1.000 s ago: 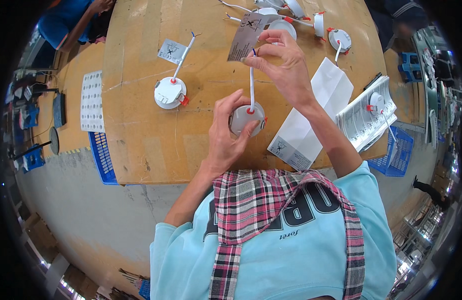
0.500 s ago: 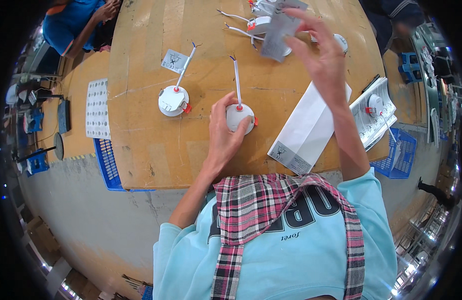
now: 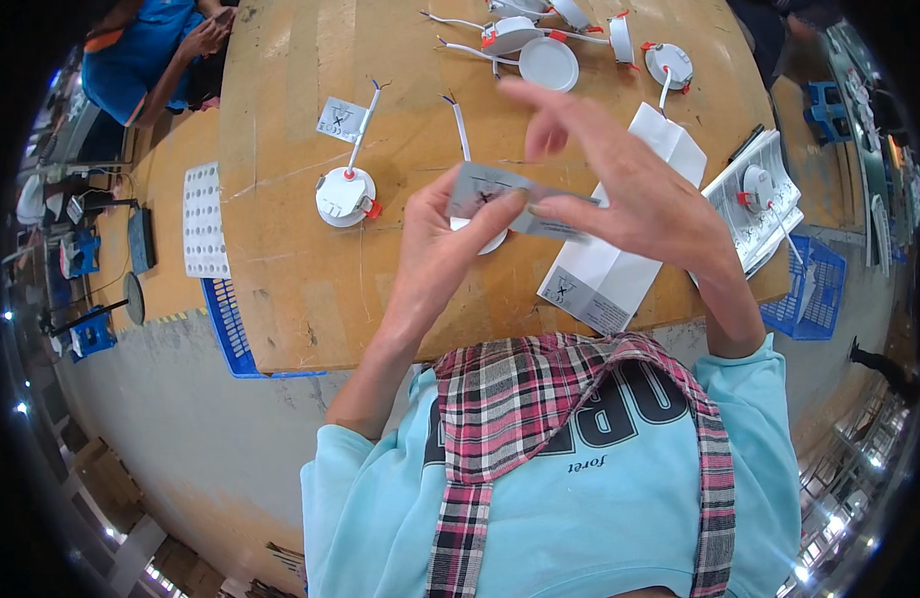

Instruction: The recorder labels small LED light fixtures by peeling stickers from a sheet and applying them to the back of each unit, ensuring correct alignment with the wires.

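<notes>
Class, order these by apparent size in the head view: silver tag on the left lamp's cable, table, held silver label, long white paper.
1. Table
2. Long white paper
3. Held silver label, partly hidden
4. Silver tag

one held label [image 3: 480,182], two baskets [image 3: 814,299]

Brown table [image 3: 291,289]: round white lights [image 3: 338,199], white sheet [image 3: 612,249], printed papers [image 3: 771,152].
</notes>
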The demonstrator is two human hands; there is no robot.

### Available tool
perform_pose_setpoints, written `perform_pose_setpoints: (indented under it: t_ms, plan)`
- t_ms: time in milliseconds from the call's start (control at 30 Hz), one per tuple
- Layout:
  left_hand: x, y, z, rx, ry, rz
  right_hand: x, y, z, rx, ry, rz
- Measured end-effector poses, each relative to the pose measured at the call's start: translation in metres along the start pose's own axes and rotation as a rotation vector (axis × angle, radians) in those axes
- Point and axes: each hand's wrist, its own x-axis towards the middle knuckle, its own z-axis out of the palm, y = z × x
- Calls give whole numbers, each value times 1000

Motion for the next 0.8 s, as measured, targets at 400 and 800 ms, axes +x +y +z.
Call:
perform_pose_setpoints:
  t_ms: [400, 800]
  plan:
    - [0, -30, -9, -271, 168, 13, -14, 26, 25, 495, 174, 463]
    - [36, -43, -38, 70, 317, 120, 23, 54, 34, 310, 244, 379]
